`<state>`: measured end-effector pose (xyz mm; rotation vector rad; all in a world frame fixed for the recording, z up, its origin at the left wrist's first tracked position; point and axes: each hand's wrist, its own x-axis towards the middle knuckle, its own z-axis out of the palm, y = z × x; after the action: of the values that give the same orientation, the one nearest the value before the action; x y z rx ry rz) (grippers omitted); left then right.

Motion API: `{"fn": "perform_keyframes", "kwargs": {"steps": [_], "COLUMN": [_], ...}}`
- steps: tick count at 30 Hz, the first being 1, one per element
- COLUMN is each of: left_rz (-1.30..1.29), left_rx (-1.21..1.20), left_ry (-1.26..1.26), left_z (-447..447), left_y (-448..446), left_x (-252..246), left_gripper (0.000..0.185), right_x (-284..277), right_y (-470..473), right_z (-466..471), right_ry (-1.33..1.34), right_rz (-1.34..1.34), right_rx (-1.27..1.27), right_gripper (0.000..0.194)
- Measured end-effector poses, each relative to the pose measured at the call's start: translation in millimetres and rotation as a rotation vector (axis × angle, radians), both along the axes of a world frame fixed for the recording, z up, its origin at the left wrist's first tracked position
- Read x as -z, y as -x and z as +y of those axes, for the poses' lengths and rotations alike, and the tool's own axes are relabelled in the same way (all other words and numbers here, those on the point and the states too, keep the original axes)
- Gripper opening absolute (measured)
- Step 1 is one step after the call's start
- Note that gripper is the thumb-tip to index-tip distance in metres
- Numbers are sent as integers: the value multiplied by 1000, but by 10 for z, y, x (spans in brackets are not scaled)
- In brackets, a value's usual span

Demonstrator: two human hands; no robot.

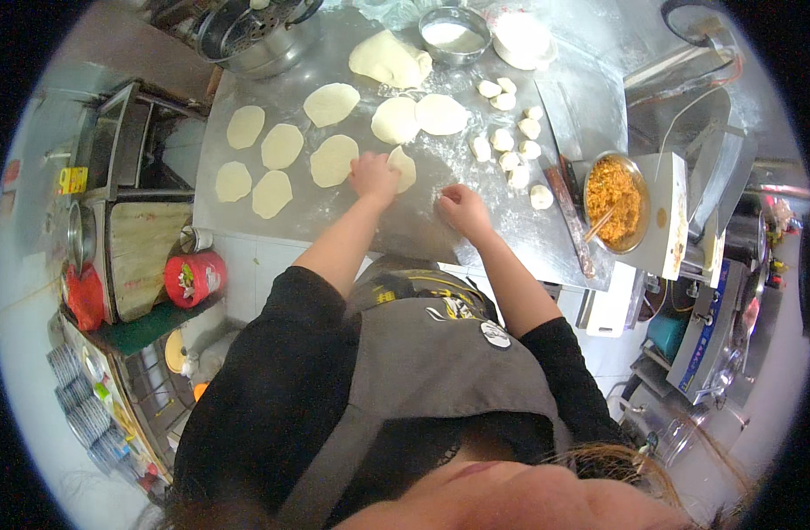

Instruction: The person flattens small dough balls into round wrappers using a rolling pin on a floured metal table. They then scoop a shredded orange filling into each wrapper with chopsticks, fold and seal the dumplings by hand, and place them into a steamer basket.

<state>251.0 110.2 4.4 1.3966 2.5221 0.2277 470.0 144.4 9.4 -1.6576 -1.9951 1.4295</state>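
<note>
On a floured metal worktop [285, 228], my left hand [374, 179] touches the left edge of a flat dough round [403, 169]; whether its fingers grip it cannot be told. To the right, my right hand [461, 207] is held with curled fingers, and what lies under them is hidden. Several flattened dough rounds [282, 146] are spread over the left part, and two more rounds [440, 114] touch each other beyond my hands. Small dough pieces [502, 140] lie to the right in loose groups. A large lump of dough [388, 58] rests near the far edge.
A wooden rolling pin [569, 222] and a long blade [558, 122] lie at the right. Beside them is a metal bowl of orange filling [615, 202] with chopsticks. A bowl of flour [454, 37] and a steamer pot [259, 43] stand at the far side.
</note>
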Motion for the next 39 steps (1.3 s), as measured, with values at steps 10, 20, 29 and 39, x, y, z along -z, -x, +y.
{"fn": "perform_keyframes", "kwargs": {"steps": [10, 20, 29, 39], "left_rz": [-724, -757, -872, -1857], "left_rx": [376, 322, 158, 108], "left_ry": [-282, -23, -83, 837], "left_z": [56, -294, 197, -188], "left_y": [-234, -104, 308, 177], "left_x": [-868, 164, 510, 413], "left_gripper": [33, 32, 30, 57], "right_x": [-736, 43, 139, 3], "right_y": [-77, 75, 59, 466], "right_z": [254, 55, 704, 268], "right_ry": [288, -170, -121, 148], "right_rz": [596, -364, -624, -284], "right_rx": [68, -194, 195, 628], "right_gripper": [36, 30, 42, 45]}}
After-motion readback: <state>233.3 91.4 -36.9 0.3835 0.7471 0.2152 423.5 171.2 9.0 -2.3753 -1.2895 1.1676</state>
